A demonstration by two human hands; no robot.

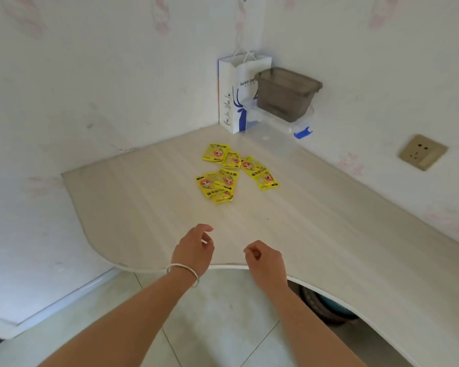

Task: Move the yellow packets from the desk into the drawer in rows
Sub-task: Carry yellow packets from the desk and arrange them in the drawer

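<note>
Several yellow packets (pixel 224 172) lie scattered and partly overlapping in the middle of the pale wooden desk (pixel 329 234), in a far group, a right group and a near heap. My left hand (pixel 195 249), with a silver bangle on the wrist, hovers over the desk's front edge, fingers loosely curled and holding nothing. My right hand (pixel 264 256) hovers beside it, also curled and holding nothing. Both hands are well short of the packets. No drawer is in view.
In the far corner stand a white paper bag (pixel 231 96) and a grey plastic bin (pixel 286 94) on a clear lidded box (pixel 289 123). A wall socket (pixel 421 152) is at right. The desk's curved front edge runs below my hands; tiled floor lies beneath.
</note>
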